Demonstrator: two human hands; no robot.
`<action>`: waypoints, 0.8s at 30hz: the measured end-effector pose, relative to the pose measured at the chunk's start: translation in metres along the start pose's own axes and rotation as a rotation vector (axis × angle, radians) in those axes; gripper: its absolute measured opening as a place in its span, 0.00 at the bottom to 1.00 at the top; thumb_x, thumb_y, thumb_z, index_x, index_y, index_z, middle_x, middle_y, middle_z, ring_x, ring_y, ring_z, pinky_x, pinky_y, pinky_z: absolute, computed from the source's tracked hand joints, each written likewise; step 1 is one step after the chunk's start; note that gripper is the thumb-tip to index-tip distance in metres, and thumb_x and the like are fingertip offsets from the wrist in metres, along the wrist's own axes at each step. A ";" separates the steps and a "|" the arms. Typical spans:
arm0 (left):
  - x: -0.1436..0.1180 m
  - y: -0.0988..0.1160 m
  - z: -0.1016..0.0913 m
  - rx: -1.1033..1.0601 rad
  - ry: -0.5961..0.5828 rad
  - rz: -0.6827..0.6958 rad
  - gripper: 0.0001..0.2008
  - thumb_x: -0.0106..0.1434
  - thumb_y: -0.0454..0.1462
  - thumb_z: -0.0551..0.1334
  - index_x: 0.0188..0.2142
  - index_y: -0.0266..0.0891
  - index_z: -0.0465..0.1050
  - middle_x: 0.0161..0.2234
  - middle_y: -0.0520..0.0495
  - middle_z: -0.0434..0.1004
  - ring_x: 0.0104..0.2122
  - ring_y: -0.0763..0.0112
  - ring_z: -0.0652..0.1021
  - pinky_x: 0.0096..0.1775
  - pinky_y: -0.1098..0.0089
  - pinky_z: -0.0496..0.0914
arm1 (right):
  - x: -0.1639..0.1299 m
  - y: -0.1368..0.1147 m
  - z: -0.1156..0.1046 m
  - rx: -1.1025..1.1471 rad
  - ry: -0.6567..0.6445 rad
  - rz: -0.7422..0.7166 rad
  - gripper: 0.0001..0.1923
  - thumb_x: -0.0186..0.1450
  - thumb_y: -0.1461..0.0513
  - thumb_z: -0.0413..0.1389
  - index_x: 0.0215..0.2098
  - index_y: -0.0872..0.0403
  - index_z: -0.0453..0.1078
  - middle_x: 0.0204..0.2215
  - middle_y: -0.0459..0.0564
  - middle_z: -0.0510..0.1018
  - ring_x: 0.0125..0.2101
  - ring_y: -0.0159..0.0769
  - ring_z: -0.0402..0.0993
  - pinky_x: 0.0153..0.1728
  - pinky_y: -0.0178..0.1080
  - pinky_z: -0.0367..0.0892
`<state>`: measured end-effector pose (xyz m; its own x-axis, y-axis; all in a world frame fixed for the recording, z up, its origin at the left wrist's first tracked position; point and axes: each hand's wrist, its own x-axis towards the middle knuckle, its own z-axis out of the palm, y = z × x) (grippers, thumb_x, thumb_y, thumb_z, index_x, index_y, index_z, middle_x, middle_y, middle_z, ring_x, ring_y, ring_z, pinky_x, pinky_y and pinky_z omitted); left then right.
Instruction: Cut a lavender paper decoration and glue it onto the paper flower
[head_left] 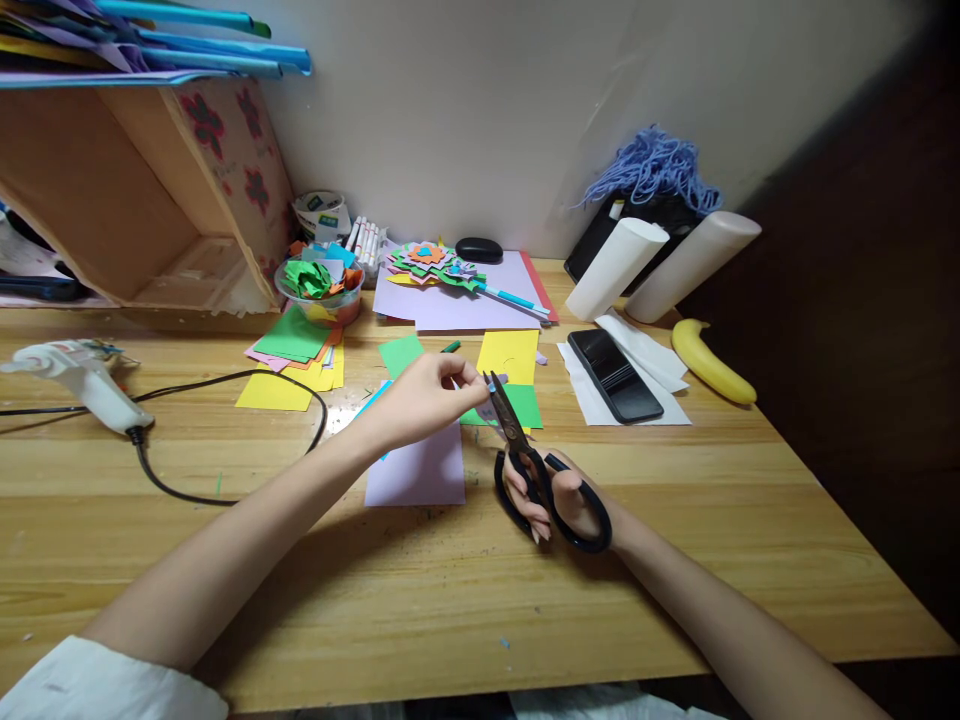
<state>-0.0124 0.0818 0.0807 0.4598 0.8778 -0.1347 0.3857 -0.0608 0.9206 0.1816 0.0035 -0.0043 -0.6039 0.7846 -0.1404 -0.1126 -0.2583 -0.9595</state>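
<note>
Both forearms are reaching over the near edge of the wooden desk [450,620], a white sleeve [97,685] showing at the left elbow. On the right, the right hand [559,495] is gripping black scissors [525,460], fingers [529,515] threaded through the handle loops and curled closed on them; the blades are pointing up and away, slightly parted. Ahead of the blades, the left hand [427,395] is pinching a small paper scrap [487,408] between thumb and fingertips, holding it right at the blade tips above the desk. Under that hand a lilac sheet [416,465] is lying flat, with green paper [517,405] and a yellow sheet [510,352] just beyond. Further left, a glue gun [82,375] is resting with its black cord [225,440] looping across the wood. A bowl of paper scraps [322,285] is sitting near the wall beside a paper flower [435,262]. To the right, a phone [615,375] is lying on white paper near a banana [709,362].
</note>
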 end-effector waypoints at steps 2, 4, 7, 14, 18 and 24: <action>-0.001 0.000 0.001 -0.005 -0.009 0.003 0.08 0.54 0.39 0.58 0.25 0.36 0.70 0.26 0.50 0.71 0.27 0.72 0.71 0.30 0.71 0.61 | 0.000 0.000 0.001 -0.007 0.008 -0.003 0.36 0.47 0.31 0.46 0.29 0.54 0.57 0.14 0.37 0.61 0.11 0.24 0.57 0.12 0.30 0.60; -0.001 -0.001 0.001 -0.011 -0.014 0.005 0.08 0.54 0.39 0.58 0.26 0.36 0.70 0.27 0.49 0.73 0.29 0.71 0.72 0.31 0.71 0.62 | 0.001 0.001 0.001 -0.004 0.010 -0.004 0.36 0.46 0.30 0.46 0.28 0.54 0.57 0.14 0.37 0.61 0.11 0.24 0.57 0.12 0.30 0.60; -0.001 -0.002 0.002 -0.011 -0.016 0.009 0.08 0.55 0.39 0.58 0.26 0.36 0.70 0.29 0.47 0.74 0.31 0.69 0.73 0.33 0.70 0.63 | 0.002 0.003 0.001 0.013 0.011 0.002 0.36 0.46 0.30 0.47 0.27 0.54 0.57 0.13 0.37 0.61 0.10 0.24 0.57 0.12 0.30 0.60; 0.001 -0.005 0.002 -0.029 -0.012 0.016 0.07 0.55 0.38 0.58 0.27 0.36 0.70 0.31 0.47 0.74 0.32 0.69 0.73 0.35 0.69 0.64 | 0.003 -0.003 0.003 0.009 0.033 0.022 0.36 0.45 0.31 0.49 0.27 0.54 0.57 0.13 0.36 0.60 0.10 0.23 0.56 0.11 0.29 0.59; 0.001 -0.005 0.002 -0.027 -0.010 0.013 0.08 0.56 0.39 0.58 0.27 0.37 0.70 0.29 0.48 0.74 0.31 0.70 0.73 0.34 0.69 0.64 | 0.004 -0.010 0.005 -0.014 0.035 0.022 0.36 0.45 0.31 0.49 0.26 0.54 0.57 0.13 0.36 0.60 0.10 0.23 0.54 0.11 0.29 0.59; 0.002 -0.004 0.001 0.011 0.033 0.011 0.08 0.55 0.40 0.58 0.26 0.37 0.69 0.26 0.50 0.71 0.28 0.72 0.70 0.32 0.70 0.62 | 0.002 -0.005 0.001 -0.021 0.039 0.020 0.36 0.45 0.31 0.49 0.27 0.54 0.57 0.13 0.36 0.60 0.10 0.23 0.54 0.10 0.29 0.58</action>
<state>-0.0124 0.0829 0.0765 0.4371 0.8924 -0.1121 0.3896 -0.0756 0.9179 0.1803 0.0056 0.0009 -0.5745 0.8010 -0.1682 -0.0842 -0.2623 -0.9613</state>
